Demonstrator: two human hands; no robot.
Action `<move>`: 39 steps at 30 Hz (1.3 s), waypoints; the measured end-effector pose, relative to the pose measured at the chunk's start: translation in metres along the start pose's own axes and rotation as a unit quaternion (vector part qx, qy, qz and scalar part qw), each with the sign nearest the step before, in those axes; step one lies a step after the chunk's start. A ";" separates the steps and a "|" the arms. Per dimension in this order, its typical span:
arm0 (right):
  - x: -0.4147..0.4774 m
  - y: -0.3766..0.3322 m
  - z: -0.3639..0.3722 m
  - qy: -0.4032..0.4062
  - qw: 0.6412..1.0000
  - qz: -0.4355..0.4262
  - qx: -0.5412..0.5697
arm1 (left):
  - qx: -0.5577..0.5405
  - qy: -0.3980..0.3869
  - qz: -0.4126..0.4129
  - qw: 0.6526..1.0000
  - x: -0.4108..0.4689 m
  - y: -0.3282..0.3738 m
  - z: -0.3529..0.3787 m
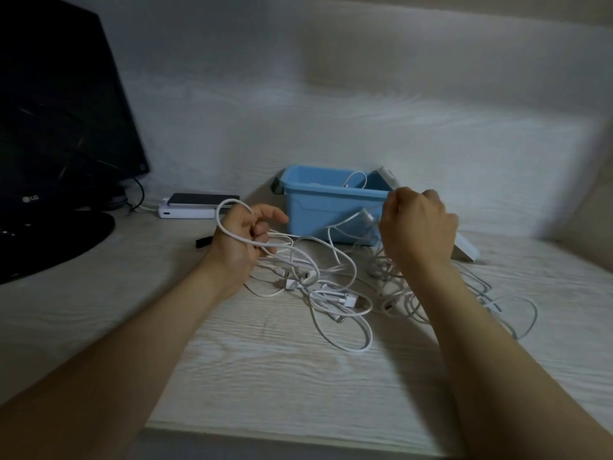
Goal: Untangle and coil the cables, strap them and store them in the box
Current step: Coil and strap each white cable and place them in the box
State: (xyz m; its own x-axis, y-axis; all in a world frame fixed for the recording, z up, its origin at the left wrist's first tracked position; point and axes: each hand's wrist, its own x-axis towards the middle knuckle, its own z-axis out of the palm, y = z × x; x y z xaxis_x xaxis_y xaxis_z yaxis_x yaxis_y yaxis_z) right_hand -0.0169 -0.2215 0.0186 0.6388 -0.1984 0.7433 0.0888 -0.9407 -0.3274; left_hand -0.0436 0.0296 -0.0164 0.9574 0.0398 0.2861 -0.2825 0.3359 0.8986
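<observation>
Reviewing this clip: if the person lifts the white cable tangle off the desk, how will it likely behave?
Probably floppy: the white cable tangle lies in loose, sagging loops and drapes round the left hand. Likely to come up as one clump, since strands cross many times; the right hand pinches one strand. Seems light: thin cords, small plugs.

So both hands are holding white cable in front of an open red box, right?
Not quite: the box is blue, not red, as the head view shows. The rest holds: the left hand and the right hand each grip white cable in front of it, and it stands open.
</observation>
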 end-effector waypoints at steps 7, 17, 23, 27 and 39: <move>-0.007 -0.004 -0.001 0.009 0.996 -0.088 -0.030 | 0.002 0.004 -0.071 0.997 0.003 0.001 -0.002; -0.029 -0.035 -0.003 -0.258 0.909 -0.284 0.164 | 0.402 -0.002 0.123 0.908 -0.003 -0.009 -0.008; -0.020 -0.021 0.004 -0.268 0.921 -0.282 0.004 | 0.544 -0.092 0.159 0.819 -0.015 -0.004 -0.007; -0.021 -0.019 0.003 -0.283 0.913 -0.292 -0.039 | 0.552 -0.135 0.141 0.810 -0.022 0.004 -0.007; -0.024 -0.030 0.004 -0.280 0.920 -0.230 0.150 | 0.491 -0.005 0.178 0.853 -0.012 -0.003 -0.005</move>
State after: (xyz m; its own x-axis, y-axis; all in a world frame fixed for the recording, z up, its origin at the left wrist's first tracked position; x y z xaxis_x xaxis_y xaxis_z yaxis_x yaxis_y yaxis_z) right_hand -0.0317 -0.1871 0.0079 0.7670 0.4543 0.4532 0.6016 -0.7549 -0.2613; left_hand -0.0539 0.0324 -0.0242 0.8014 -0.0338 0.5972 -0.4737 -0.6455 0.5991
